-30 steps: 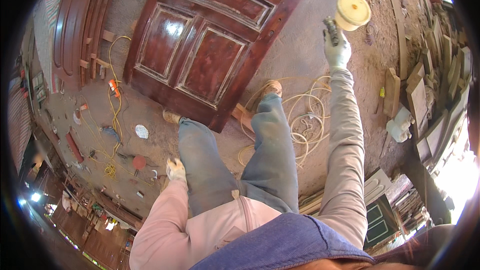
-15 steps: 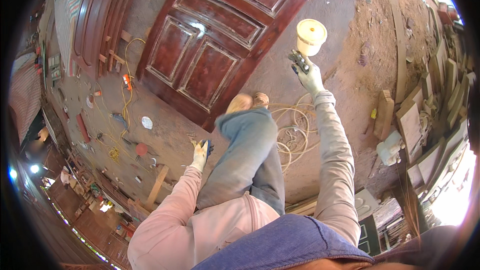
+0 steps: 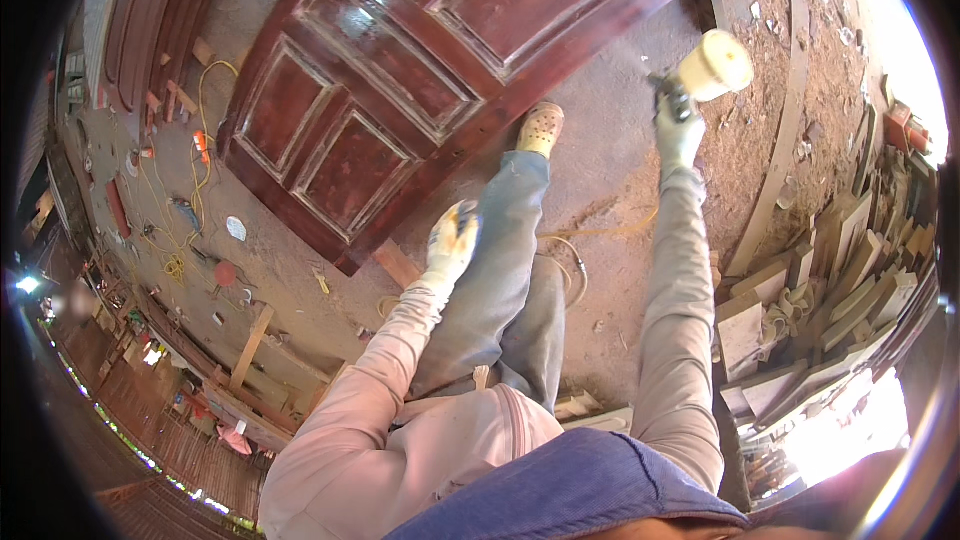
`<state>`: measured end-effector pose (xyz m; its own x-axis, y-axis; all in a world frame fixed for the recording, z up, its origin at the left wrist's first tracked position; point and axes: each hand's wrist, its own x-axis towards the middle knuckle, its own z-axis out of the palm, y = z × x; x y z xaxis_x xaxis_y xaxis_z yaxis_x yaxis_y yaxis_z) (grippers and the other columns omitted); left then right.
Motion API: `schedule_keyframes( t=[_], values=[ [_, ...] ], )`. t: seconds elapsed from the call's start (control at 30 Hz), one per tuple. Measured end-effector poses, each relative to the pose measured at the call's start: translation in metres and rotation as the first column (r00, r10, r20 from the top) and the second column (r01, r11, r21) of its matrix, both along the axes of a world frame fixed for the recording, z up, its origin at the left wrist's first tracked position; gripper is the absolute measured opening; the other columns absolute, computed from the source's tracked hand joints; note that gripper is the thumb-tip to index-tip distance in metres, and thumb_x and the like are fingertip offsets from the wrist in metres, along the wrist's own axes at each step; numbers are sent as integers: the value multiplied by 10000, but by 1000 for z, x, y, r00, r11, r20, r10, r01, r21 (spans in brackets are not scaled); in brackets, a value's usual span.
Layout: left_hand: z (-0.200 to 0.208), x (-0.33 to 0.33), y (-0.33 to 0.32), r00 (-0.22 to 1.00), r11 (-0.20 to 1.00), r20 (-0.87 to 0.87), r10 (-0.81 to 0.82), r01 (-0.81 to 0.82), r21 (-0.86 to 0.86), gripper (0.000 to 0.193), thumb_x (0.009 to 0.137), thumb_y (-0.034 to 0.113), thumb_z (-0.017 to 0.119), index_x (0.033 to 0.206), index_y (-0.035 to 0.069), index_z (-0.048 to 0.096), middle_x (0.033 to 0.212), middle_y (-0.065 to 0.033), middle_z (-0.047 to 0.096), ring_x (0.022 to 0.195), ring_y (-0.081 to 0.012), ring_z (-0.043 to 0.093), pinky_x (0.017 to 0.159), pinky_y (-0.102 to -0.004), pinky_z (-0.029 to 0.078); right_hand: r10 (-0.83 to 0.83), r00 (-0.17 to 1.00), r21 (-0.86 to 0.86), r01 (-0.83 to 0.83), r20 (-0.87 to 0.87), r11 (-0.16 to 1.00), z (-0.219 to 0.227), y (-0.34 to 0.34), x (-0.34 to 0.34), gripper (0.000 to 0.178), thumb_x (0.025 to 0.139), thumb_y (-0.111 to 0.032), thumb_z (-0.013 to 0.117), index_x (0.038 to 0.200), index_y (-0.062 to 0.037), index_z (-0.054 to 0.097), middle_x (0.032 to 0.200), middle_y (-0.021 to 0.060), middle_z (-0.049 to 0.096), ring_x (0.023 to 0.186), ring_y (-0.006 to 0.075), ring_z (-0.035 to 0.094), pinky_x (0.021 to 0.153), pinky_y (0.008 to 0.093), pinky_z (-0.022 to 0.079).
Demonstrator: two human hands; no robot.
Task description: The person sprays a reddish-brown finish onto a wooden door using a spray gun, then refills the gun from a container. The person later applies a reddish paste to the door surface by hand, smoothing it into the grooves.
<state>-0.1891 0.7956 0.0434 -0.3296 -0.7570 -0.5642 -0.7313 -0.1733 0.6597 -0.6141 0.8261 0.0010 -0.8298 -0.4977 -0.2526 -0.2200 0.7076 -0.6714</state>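
My right hand (image 3: 680,132), in a pale glove, is stretched forward on the right and closed round a spray gun (image 3: 676,98). A cream cup with a lid (image 3: 716,66) sits on top of the gun, tilted to the right. The gun's front end faces the dark red panelled wooden door (image 3: 400,120), some distance from its right edge. Beside my left thigh hangs my gloved left hand (image 3: 454,238), its fingers loosely bent and apart, with nothing visible in them. Pale lines edge the door's panels, and its finish looks glossy.
Red-brown curved boards (image 3: 150,30) stand at the far left. Yellow cords (image 3: 197,180) and a hose (image 3: 575,270) lie on the ground. A long plank (image 3: 775,160) and piled wood offcuts (image 3: 830,290) are at the right. A wood block (image 3: 397,264) shows beside the door's near corner.
My right hand has swung right with the spray gun, whose cup now leans right. My left hand has risen toward the door. One foot has stepped forward beside the door, and the view has shifted.
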Motion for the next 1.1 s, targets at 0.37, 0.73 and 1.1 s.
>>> schedule_keyframes(
  t=[0.37, 0.73, 1.1],
  values=[
    [9, -161, 25, 509, 541, 183, -841, 781, 313, 457, 904, 417, 595, 1252, 123, 632, 1172, -83, 686, 1116, -249, 606, 925, -428, 457, 135, 972, 10, -136, -194, 991, -12, -60, -160, 231, 914, -178, 702, 1086, -25, 705, 844, 98, 741, 707, 176, 678, 660, 351, 524],
    [-2, -190, 46, 714, 753, 245, -656, 598, 274, 436, 900, 436, 588, 1216, 143, 653, 1124, -64, 710, 1083, -248, 629, 926, -429, 446, 308, 912, -85, -296, 271, 951, -19, -93, -119, 344, 904, -110, 694, 1224, 11, 666, 1065, 119, 747, 888, 164, 707, 805, 342, 543],
    [-9, -158, 42, 830, 909, 371, -416, 387, 153, 279, 861, 295, 618, 1020, 83, 706, 967, -96, 723, 931, -287, 652, 853, -439, 495, 436, 893, -225, -405, 111, 886, -36, -137, -83, 356, 890, -120, 713, 1231, -27, 670, 948, 116, 751, 841, 179, 711, 745, 336, 548]
  ],
)
